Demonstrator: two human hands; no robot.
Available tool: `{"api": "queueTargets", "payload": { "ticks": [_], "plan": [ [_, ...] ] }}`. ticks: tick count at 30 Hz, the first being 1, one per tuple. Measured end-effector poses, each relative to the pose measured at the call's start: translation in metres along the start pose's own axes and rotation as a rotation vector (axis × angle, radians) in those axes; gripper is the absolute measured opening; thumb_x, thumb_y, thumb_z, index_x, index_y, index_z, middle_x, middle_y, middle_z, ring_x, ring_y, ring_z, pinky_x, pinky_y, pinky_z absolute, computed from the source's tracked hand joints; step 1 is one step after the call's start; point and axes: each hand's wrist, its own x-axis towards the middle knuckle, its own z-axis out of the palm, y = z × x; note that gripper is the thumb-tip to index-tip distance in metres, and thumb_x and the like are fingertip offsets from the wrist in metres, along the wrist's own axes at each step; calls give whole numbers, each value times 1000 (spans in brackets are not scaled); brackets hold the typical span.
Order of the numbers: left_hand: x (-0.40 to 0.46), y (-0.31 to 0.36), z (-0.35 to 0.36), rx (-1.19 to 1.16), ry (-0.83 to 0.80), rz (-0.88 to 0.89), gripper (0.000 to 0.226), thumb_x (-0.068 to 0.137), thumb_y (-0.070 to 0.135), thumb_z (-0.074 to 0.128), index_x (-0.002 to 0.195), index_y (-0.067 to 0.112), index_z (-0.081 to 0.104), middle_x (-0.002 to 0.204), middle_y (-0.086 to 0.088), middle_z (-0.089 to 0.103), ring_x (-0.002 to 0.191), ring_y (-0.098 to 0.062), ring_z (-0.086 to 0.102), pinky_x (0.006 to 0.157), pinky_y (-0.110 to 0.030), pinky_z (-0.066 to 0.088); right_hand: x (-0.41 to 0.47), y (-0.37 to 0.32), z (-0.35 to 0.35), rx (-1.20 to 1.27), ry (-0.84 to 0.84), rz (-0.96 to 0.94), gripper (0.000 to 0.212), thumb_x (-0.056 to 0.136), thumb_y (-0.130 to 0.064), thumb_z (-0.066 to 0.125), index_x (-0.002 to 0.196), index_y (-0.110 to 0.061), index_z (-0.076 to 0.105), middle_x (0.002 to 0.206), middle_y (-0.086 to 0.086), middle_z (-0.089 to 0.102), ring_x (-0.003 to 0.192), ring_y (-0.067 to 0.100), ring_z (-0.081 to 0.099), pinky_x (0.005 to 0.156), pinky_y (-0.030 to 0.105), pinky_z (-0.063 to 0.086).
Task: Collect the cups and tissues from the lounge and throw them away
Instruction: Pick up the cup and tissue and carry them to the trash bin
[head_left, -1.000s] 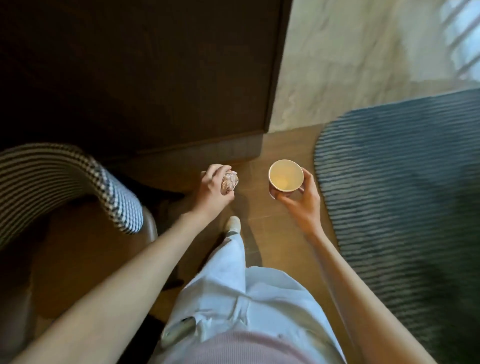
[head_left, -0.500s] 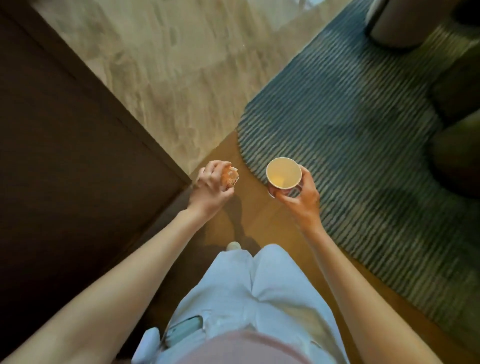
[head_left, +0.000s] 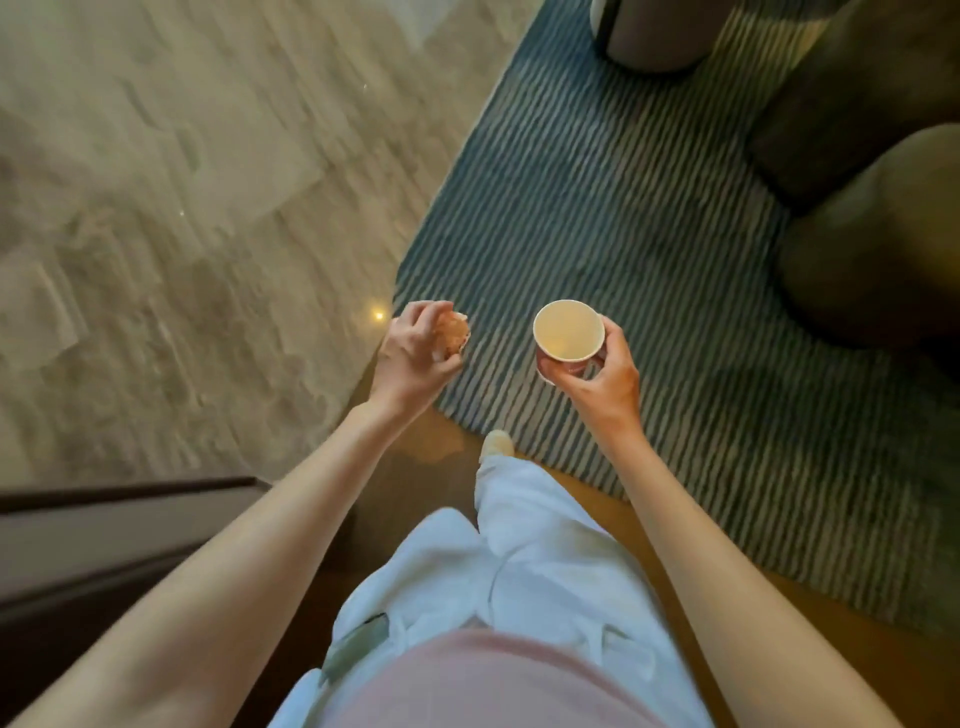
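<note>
Above the striped rug (head_left: 649, 218), right hand (head_left: 605, 382) fingers grip a cup (head_left: 569, 332); left hand (head_left: 415, 358) fingers clamp a crumpled tissue (head_left: 453, 335) beside it

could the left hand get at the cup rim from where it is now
Probably not without letting go: the left hand is shut on the tissue, so its fingers are busy. The way is otherwise free; the cup stands upright in the right hand, apart from it, nothing between.
</note>
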Motion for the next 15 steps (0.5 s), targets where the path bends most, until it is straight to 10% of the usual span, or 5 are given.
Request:
{"api": "queueTargets", "payload": {
  "ticks": [15],
  "plan": [
    [348,-23,-26,-21,-8,57,55,71,12,72,124,10,56,121,-10,56,104,-29,56,86,-35,48,328,-74,64,10,-14,-11,71,67,-31,85,128,-23,48,124,-3,57,111,12,58,94,40,52]
  ]
}}
